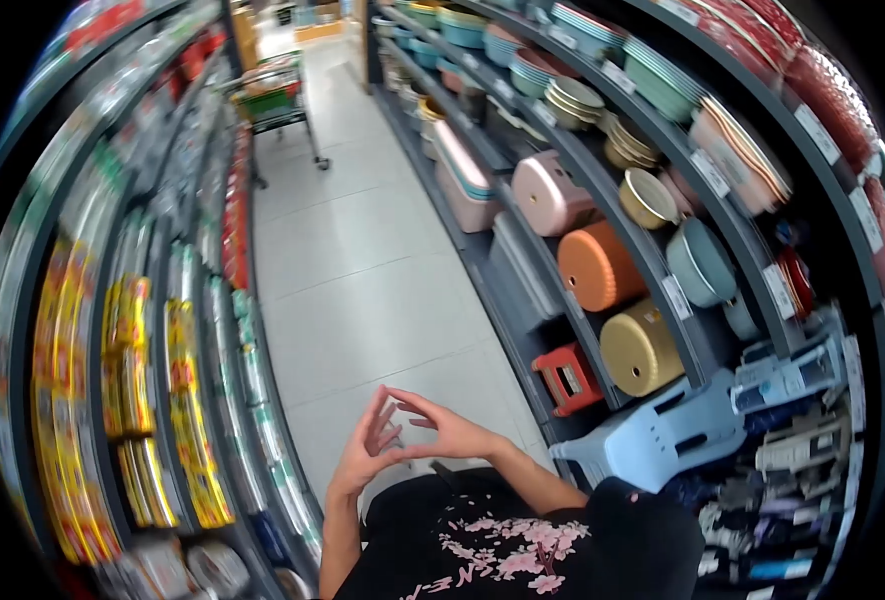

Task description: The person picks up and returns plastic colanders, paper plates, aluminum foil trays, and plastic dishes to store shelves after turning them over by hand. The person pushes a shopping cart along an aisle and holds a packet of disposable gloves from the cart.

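Note:
My left hand (363, 440) and my right hand (448, 432) are raised before my body, above the pale tiled floor (348, 300). Their fingertips meet or nearly meet at the top, and the thumbs come together below, leaving a gap between the palms. The fingers of both hands are spread, and neither hand holds anything. Below them is a black shirt (503, 540) with pink flowers. Neither hand touches a shelf.
Shelves on the left hold yellow packs (195, 430). On the right stand an orange stool (598, 265), a yellow stool (643, 345), a red stool (568, 380), a blue chair (653, 430) and several basins. A shopping cart (268, 100) stands farther up the aisle.

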Demonstrator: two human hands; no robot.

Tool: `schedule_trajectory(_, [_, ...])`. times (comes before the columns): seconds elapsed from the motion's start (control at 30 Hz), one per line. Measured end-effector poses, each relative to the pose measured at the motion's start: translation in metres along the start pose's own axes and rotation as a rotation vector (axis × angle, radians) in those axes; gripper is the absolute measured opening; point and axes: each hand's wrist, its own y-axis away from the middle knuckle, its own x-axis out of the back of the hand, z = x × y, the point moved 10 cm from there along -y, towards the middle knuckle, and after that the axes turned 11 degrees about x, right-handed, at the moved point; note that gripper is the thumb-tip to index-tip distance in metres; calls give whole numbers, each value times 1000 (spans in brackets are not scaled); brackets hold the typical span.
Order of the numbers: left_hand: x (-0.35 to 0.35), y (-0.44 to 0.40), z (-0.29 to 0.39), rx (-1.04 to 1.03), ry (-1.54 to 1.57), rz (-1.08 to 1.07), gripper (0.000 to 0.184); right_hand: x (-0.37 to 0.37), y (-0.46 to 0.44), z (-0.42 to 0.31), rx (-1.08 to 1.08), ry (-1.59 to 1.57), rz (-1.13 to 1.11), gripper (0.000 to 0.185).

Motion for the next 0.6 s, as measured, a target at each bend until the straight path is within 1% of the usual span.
schedule_trajectory(0.03, [15,-9,16,-8,46,-11,116,6,-20,-11,74,45,4,100])
schedule_trajectory(0.07, [31,-21,35,-23,85,-20,118,18,-39,-15,81,44,56,100])
schedule_trajectory(0.13, [48,-49,54,37,62,-76,121,35,-67,-20,106,76,90,101])
schedule_trajectory(0.2, [56,-82,71,76,-44,-137,123,57,-83,-20,88,84,189,102])
schedule_trajectory(0.27, [60,-110,83,113,-62,-214,123,75,-93,-22,112,80,267,102])
schedule_trajectory(0.3, [61,-124,89,120,-71,-251,124,85,-95,-18,90,78,311,102])
schedule_trajectory(0.47, [48,-200,94,206,-79,-435,125,142,-97,-25,127,141,508,102])
schedule_trajectory(0.6, [11,-255,93,277,-117,-567,124,190,-77,-32,107,150,647,103])
